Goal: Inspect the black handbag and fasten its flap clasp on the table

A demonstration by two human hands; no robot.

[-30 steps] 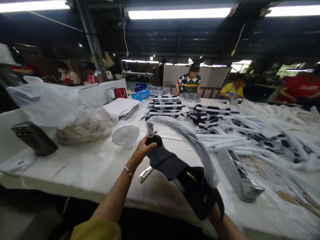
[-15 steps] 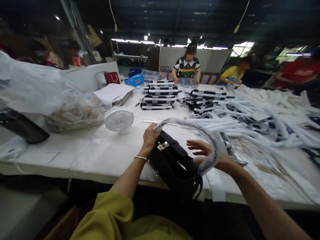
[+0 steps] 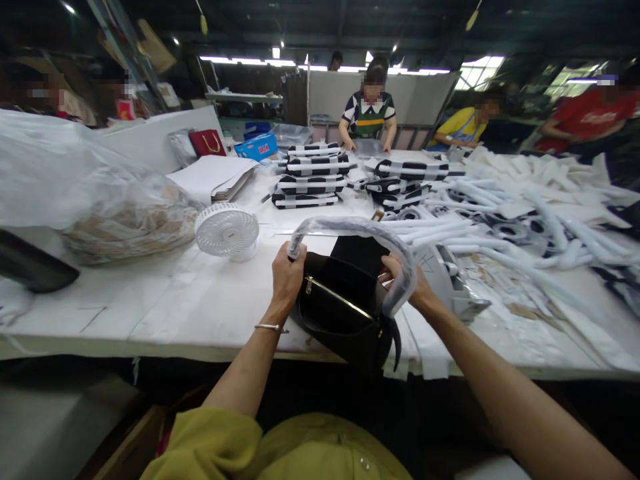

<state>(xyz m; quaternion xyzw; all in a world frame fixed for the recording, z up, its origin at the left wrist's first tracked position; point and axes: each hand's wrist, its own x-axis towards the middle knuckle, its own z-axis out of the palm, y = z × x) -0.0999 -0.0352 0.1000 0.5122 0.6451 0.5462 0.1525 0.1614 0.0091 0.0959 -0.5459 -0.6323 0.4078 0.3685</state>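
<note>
Left hand (image 3: 289, 279) is closed on the wrapped handle (image 3: 357, 228); right hand (image 3: 421, 285), half-curled, perhaps pinches the black bag (image 3: 334, 325) at the edge of the counter (image 3: 200, 313). Even, gentle support should suit.

Ceiling (image 3: 280, 20): was dark.
Strip lights (image 3: 249, 61): glowed in a rear row.
Windows (image 3: 479, 73): shone, right rear.
Grey partition (image 3: 420, 100): stood behind the white table (image 3: 170, 300).
</note>
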